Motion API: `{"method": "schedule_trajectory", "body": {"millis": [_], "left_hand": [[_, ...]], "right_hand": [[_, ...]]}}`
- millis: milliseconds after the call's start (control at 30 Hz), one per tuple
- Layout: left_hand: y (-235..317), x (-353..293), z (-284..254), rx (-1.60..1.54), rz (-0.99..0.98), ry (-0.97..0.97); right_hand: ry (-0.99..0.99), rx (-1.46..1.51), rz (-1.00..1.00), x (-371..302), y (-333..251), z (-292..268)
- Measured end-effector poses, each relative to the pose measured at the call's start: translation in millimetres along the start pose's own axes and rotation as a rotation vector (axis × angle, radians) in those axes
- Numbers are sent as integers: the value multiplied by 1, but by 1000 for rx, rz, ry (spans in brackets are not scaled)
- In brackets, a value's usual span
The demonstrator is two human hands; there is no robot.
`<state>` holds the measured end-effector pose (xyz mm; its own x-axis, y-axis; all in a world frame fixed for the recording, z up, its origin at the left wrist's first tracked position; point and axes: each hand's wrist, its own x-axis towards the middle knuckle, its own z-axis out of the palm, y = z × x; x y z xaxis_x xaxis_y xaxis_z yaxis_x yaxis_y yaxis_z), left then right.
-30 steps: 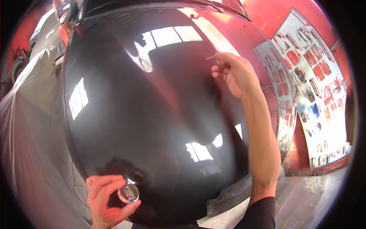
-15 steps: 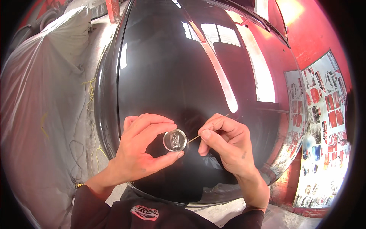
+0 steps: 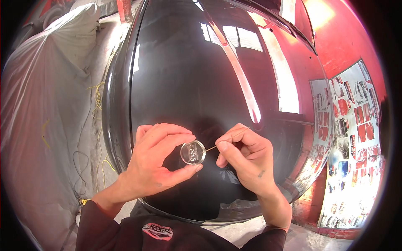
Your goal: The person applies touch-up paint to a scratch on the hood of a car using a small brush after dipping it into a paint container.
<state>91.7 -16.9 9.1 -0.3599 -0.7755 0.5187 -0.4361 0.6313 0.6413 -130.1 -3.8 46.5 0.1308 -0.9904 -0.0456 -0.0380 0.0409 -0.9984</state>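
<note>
Over the glossy black car hood (image 3: 176,92), my left hand (image 3: 155,163) pinches a small round badge (image 3: 193,153) by its rim, between thumb and fingers. The badge has a shiny silvery edge and a raised logo on the face turned up toward me. To its right, my right hand (image 3: 251,161) is closed on a thin wooden stick (image 3: 211,148), like a toothpick or skewer. The stick's tip reaches the right rim of the badge; whether it actually touches is too fine to tell. Its other end sticks out above my right knuckles.
A pale plastic sheet (image 3: 46,108) drapes over something bulky at the left. Yellow cord (image 3: 99,100) and a dark cable (image 3: 79,167) lie on the floor beside it. A printed poster (image 3: 351,150) hangs on the red wall (image 3: 347,46) at the right.
The stick's tip has shifted slightly up along the badge's right rim, and my right hand has moved a little left. My left hand keeps its pinch, the badge barely moving.
</note>
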Motion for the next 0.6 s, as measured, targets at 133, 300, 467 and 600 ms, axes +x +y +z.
{"method": "schedule_trajectory", "body": {"millis": [133, 300, 467, 600], "left_hand": [[2, -2, -1, 15, -28, -27], [-1, 0, 2, 5, -2, -14], [-2, 2, 5, -2, 1, -19], [-3, 1, 6, 2, 2, -17]], "right_hand": [[0, -156, -74, 0, 0, 4], [6, -243, -152, 4, 5, 4], [-25, -267, -177, 6, 6, 2], [0, -285, -123, 5, 3, 2]]}}
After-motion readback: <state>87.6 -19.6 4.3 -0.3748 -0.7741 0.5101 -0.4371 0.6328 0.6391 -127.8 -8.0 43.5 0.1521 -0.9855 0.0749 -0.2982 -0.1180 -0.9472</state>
